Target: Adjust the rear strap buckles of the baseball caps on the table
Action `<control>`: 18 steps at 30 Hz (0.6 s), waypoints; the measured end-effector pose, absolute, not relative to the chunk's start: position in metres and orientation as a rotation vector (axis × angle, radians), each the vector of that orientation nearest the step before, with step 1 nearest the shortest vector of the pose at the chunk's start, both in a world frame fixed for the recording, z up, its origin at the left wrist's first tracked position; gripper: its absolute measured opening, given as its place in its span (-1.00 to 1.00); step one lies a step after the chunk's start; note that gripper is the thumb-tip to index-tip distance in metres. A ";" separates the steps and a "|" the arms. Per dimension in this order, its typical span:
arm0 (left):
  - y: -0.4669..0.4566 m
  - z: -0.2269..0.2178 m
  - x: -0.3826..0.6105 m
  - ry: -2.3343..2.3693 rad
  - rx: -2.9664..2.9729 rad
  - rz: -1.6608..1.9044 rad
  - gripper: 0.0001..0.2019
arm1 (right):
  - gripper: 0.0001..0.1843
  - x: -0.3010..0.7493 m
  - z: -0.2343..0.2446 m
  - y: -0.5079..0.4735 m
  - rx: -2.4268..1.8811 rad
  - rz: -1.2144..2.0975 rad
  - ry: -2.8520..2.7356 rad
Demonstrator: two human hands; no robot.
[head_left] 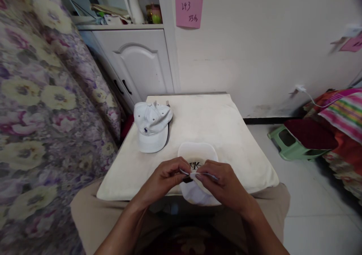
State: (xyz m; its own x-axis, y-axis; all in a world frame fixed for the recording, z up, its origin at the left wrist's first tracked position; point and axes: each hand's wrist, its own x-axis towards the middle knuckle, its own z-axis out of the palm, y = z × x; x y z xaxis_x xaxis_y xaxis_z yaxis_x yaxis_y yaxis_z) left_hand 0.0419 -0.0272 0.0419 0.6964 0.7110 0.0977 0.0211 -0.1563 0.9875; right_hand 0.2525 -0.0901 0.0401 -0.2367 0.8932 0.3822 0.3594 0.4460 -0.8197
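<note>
A white baseball cap (198,149) lies at the near edge of the table, its inside turned up and dark lettering showing between my hands. Its lower part hangs over the table edge. My left hand (170,172) pinches the left end of the cap's back strap, where a small dark piece shows under the fingers. From the other side, my right hand (219,177) pinches the right end of the strap. The two strap ends meet or overlap between my fingertips; how they join is too small to tell. A second pale cap (152,125) with a small dark logo sits at the table's left.
A cream cloth covers the small table (203,115) over my knees. To the left hangs a flowered curtain (42,115). Behind stand a white cabinet (138,62) and a wall. A green stool (299,142) with a dark red top is on the floor at right.
</note>
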 end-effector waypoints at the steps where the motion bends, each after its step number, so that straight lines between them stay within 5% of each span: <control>1: -0.027 0.042 0.042 0.608 1.631 0.672 -0.90 | -0.86 0.253 0.040 -0.090 -1.070 0.744 -1.800; 18: -0.028 0.042 0.042 0.622 1.626 0.664 -0.89 | -0.87 0.253 0.038 -0.090 -1.073 0.790 -1.793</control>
